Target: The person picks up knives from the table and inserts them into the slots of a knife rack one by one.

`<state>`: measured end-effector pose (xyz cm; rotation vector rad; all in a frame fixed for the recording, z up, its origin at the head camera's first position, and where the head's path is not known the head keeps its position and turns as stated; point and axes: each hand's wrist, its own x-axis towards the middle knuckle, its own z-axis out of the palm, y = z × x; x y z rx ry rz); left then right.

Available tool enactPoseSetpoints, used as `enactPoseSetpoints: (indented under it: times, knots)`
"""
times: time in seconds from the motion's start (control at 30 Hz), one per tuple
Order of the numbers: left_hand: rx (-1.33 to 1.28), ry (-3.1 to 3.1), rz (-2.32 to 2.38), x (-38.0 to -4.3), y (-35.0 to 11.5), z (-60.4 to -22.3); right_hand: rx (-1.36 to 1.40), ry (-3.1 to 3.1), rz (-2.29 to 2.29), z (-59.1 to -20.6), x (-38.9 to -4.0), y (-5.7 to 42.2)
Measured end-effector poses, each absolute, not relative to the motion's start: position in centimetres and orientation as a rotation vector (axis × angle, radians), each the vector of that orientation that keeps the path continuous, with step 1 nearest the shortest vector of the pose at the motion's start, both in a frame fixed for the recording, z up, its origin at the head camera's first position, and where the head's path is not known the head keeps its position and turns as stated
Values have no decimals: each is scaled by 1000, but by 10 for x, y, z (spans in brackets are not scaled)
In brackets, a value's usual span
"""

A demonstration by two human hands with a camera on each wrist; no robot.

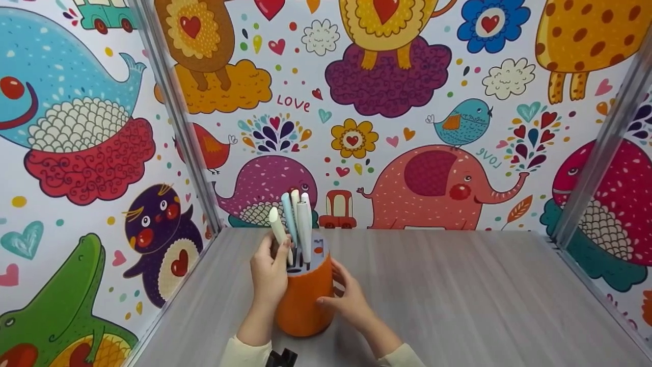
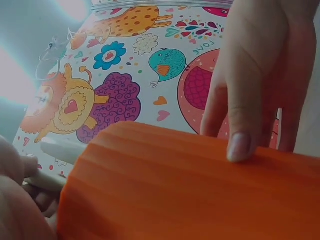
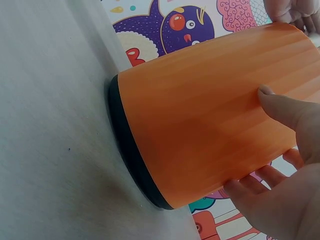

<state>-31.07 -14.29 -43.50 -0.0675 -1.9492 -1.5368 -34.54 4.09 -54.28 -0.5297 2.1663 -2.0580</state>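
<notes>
An orange knife block stands upright on the table, tilted slightly in the head view, with several pale handles rising from its grey top. My left hand grips a cream-handled knife at the block's left edge; its dark lower part meets the slot area, and how deep it sits is hidden. My right hand holds the block's right side, thumb on the near face and fingers round the far side. In the right wrist view, the block's black base rests on the table.
The grey wood-grain table spreads around the block. Walls printed with cartoon animals enclose it at the back and both sides, joined by metal corner posts. A small black object shows by the left sleeve.
</notes>
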Motion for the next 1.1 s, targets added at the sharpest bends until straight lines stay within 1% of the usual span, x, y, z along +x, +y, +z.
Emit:
enactPoseSetpoints:
  times: [0.47, 0.7, 0.97, 1.1]
  knots:
    - [130, -2132, -1449, -316, -135, -425, -557, 2176, -2062, -542, -347, 44]
    - [160, -2173, -1319, -323, -134, -425, -551, 2178, -2066, -541, -350, 41]
    - [201, -2023, -1367, -319, -129, -436, -548, 2187, -2066, -544, -348, 36]
    - [155, -1891, -1235, -311, -123, -440, -590, 2197, -2045, -541, -348, 37]
